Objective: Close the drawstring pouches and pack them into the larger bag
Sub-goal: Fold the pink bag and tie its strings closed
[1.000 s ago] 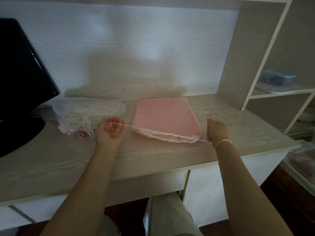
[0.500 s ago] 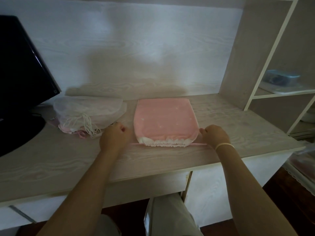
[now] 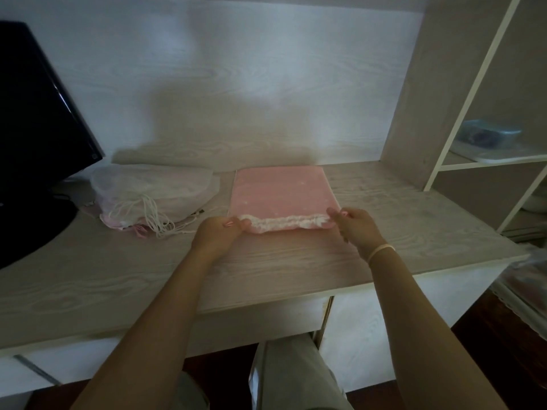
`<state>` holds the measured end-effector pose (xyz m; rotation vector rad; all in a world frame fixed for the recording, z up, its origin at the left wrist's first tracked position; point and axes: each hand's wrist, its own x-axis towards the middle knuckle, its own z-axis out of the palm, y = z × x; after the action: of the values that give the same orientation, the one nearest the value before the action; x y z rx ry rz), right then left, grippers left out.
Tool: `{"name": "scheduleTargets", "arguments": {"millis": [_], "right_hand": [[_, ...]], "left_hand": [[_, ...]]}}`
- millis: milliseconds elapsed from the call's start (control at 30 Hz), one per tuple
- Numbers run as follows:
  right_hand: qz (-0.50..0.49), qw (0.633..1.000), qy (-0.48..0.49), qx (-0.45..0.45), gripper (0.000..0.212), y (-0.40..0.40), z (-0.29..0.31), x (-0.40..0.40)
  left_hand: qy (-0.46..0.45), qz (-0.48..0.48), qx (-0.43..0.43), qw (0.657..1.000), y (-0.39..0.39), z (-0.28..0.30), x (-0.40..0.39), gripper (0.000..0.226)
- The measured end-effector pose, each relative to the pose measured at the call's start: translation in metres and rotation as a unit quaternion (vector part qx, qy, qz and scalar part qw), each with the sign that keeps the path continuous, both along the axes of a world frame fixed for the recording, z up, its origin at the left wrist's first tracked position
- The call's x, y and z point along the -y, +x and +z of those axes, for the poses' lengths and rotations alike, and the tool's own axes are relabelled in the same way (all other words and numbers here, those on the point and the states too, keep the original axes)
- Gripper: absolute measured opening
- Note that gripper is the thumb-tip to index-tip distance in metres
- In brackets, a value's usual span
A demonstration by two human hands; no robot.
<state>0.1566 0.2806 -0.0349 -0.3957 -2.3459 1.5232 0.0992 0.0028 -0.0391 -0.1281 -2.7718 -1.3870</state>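
Left hand and right hand each pinch an end of the pink pouch frilled mouth, flat on the desk, probably to cinch it evenly.

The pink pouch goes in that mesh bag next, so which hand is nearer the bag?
Left. The left hand grips the pink pouch on the side facing the mesh bag; the right hand holds the far corner.
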Motion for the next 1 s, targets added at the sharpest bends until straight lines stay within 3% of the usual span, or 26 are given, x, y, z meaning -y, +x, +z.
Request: {"name": "scheduleTargets", "arguments": {"millis": [100,200,300,367,433,500,567,633,700,767,867,933,1000], "right_hand": [[-0.087,0.996,0.024,-0.026,0.035,-0.010,-0.006,0.010],[-0.185,0.980,0.077,-0.017,0.037,-0.012,-0.011,0.003],[-0.232,0.971,0.063,-0.005,0.034,-0.010,-0.019,-0.006],[-0.225,0.974,0.035,-0.019,0.034,-0.009,-0.022,-0.007],[-0.202,0.978,-0.018,-0.044,0.032,-0.008,-0.018,-0.005],[-0.185,0.977,-0.081,-0.067,0.027,-0.007,-0.009,-0.001],[-0.150,0.969,-0.167,-0.100,0.022,-0.008,-0.002,0.005],[-0.069,0.949,-0.285,-0.118,0.017,-0.013,0.003,0.013],[0.014,0.896,-0.424,-0.128,0.018,-0.018,0.007,0.023],[0.047,0.870,-0.474,-0.124,0.022,-0.022,0.009,0.036],[0.067,0.917,-0.382,-0.093,0.036,-0.022,0.009,0.046],[0.065,0.947,-0.307,-0.075,0.040,-0.021,0.010,0.048],[0.070,0.969,-0.229,-0.051,0.040,-0.024,0.011,0.051]], "left_hand": [[0.023,0.059,-0.028,0.998,0.004,-0.001,-0.011,0.040],[-0.042,0.128,-0.039,0.990,-0.002,-0.006,-0.006,0.048],[-0.051,0.162,-0.055,0.984,-0.011,-0.019,0.006,0.041],[-0.003,0.161,-0.059,0.985,-0.013,-0.021,0.008,0.042],[0.125,0.151,-0.029,0.980,-0.020,-0.015,0.008,0.038],[0.334,0.124,0.050,0.933,-0.023,0.001,0.006,0.030],[0.500,0.061,0.102,0.858,-0.024,0.012,0.001,0.028],[0.601,-0.024,0.126,0.789,-0.022,0.020,-0.009,0.037],[0.632,-0.090,0.138,0.757,-0.016,0.025,-0.022,0.031],[0.598,-0.122,0.149,0.778,-0.009,0.025,-0.037,0.029],[0.447,-0.116,0.119,0.879,-0.006,0.019,-0.051,0.031],[0.292,-0.083,0.067,0.950,-0.003,0.019,-0.051,0.031],[0.176,-0.038,0.017,0.984,-0.002,0.020,-0.051,0.031]]}}
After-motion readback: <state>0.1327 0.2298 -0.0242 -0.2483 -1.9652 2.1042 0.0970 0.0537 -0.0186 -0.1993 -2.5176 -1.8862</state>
